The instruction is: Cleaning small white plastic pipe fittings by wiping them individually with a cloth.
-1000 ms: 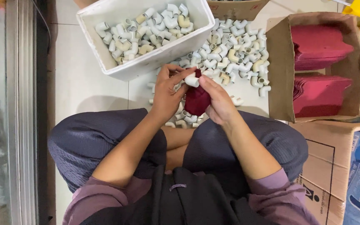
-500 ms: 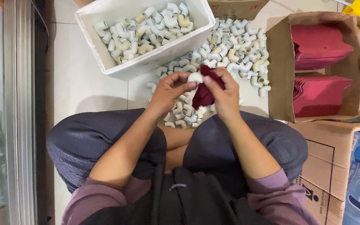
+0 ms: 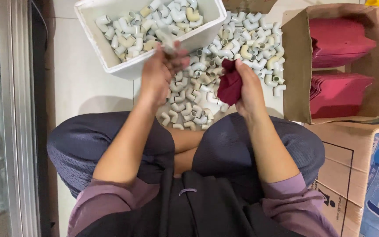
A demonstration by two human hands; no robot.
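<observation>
Half a second ago both hands met over the pile, pressed around one white pipe elbow and the dark red cloth; now they have parted. Her left hand (image 3: 161, 72) has swung up to the near edge of the white bin (image 3: 94, 41), its fingers (image 3: 177, 55) pinched round a small pale piece that is blurred by motion, most likely the pipe elbow (image 3: 168, 44). It sits right at the bin's rim, above the elbows already inside. That reads as one fitting wiped and being passed across to the bin.

Meanwhile the right hand (image 3: 248, 90) has stayed over the floor pile, fingers curled shut on the bunched red cloth (image 3: 230, 85), which hangs just above the loose elbows (image 3: 242, 44) spread on the pale floor (image 3: 82, 87).

Further out, on the right, an open cardboard box (image 3: 294, 66) holds stacks of folded red cloths (image 3: 338, 39). More cartons (image 3: 352, 175) stand beside the person's right knee, and a metal frame (image 3: 16, 109) runs down the left edge.
</observation>
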